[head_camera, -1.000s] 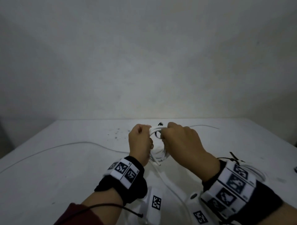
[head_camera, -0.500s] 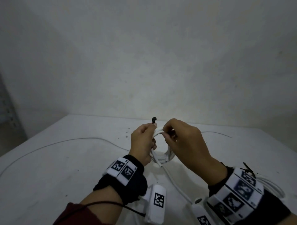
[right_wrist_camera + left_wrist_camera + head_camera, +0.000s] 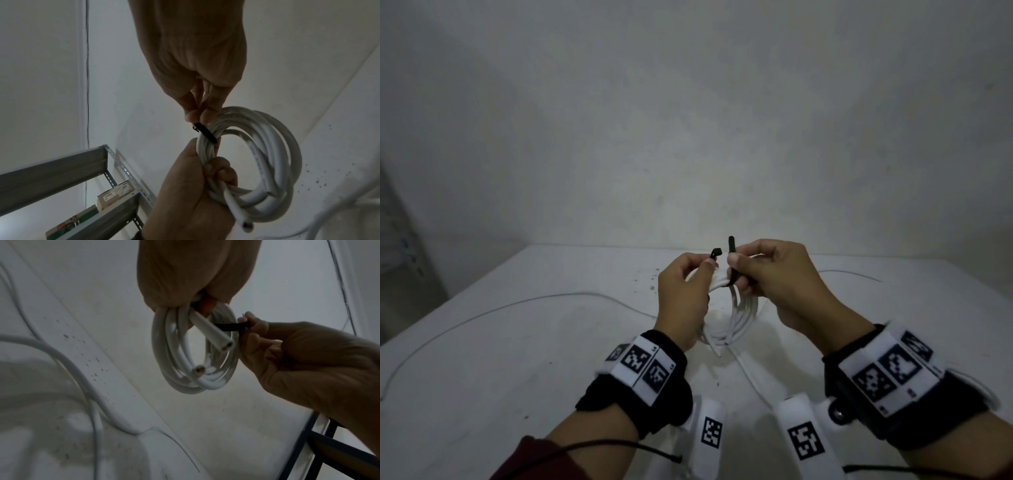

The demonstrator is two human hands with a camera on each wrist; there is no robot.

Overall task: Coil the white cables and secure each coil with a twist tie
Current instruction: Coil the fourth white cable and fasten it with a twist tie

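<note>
While your left hand [image 3: 683,301] keeps its fingers [image 3: 221,168] curled tight round the white cable coil [image 3: 736,318], the coil hangs above the surface [image 3: 517,359], not touching it as far as the head view shows. Grip sits on the coil's top-left arc; the loops drop below your fist. Two cut cable ends [image 3: 227,344] stick out of the bundle, copper cores visible in the left wrist view.

Black twist tie [image 3: 731,265] is wrapped across the strands at the top of the coil, just beside your left thumb. One end points up above your right hand [image 3: 787,284], the other bent end [image 3: 715,254] sits above your left fingertips. The ends are apart, not yet twisted together.

Right hand: thumb and forefinger [image 3: 205,116] pinched closed on the tie; the remaining fingers are curled loosely behind and carry nothing. They touch or nearly touch the coil strands; can't tell which.

Loose white cable [image 3: 534,301] runs in a long arc over the left part of the surface, well apart from the coil. A thinner run [image 3: 849,273] lies far right behind your right hand. Dark specks [image 3: 645,281] are scattered on the surface near the coil. Metal shelving [image 3: 82,186] with boxes shows in the right wrist view, off to the side.
</note>
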